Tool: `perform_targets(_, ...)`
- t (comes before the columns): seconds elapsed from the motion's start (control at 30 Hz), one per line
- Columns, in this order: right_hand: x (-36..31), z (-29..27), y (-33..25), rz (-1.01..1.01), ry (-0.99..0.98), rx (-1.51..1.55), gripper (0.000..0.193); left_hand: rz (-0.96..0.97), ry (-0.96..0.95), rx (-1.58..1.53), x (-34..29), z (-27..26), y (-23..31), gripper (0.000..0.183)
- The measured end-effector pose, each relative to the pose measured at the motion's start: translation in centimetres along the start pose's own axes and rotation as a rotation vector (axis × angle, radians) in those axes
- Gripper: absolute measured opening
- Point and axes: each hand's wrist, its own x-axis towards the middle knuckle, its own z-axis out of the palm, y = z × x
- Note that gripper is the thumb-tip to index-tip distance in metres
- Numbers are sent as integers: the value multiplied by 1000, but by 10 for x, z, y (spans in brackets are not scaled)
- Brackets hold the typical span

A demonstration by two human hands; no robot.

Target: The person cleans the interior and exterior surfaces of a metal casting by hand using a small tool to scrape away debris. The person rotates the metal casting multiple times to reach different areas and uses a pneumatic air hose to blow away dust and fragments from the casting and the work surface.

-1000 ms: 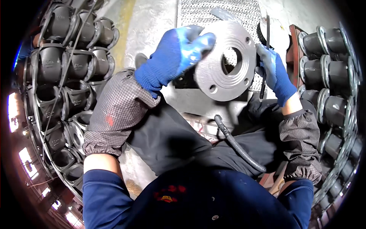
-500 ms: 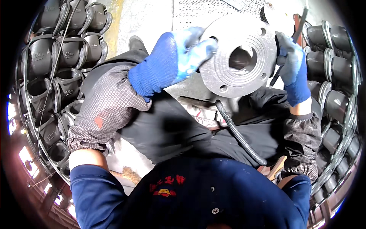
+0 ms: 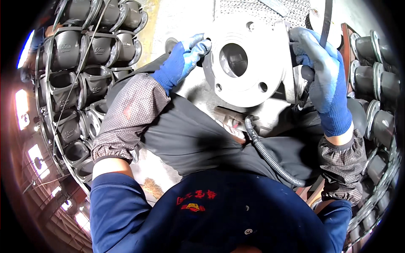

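Note:
A pale grey flanged valve body stands in front of me between my legs, its round bore and bolt holes facing up. My left hand, in a blue coated glove, is closed with thumb and fingers at the left rim of the flange, by a bolt hole. My right hand, gloved alike, curls round a dark hand tool beside the right-hand flange. The tool's kind is mostly hidden by the fingers. A black cord or hose runs up past this hand.
Rows of dark flanged castings are stacked at the left, with more castings at the right. A ribbed grey hose lies over my right thigh. A perforated metal sheet lies beyond the valve body. Brush bristles show below my left leg.
The valve body has turned, so a different flange face and a side flange now show. My left hand has moved left along its rim. The right hand has shifted slightly in view.

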Motion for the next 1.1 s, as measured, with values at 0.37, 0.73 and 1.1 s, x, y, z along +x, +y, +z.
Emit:
perform_targets(0.37,2,10,-25,219,-177,97,28,465,0,404,-46,75,50,83)
perform_targets(0.73,15,-86,9,206,-57,203,62,477,77,335,-36,63,28,101)
perform_targets(1.1,-10,-68,27,279,33,-190,72,349,78,35,-30,54,36,84)
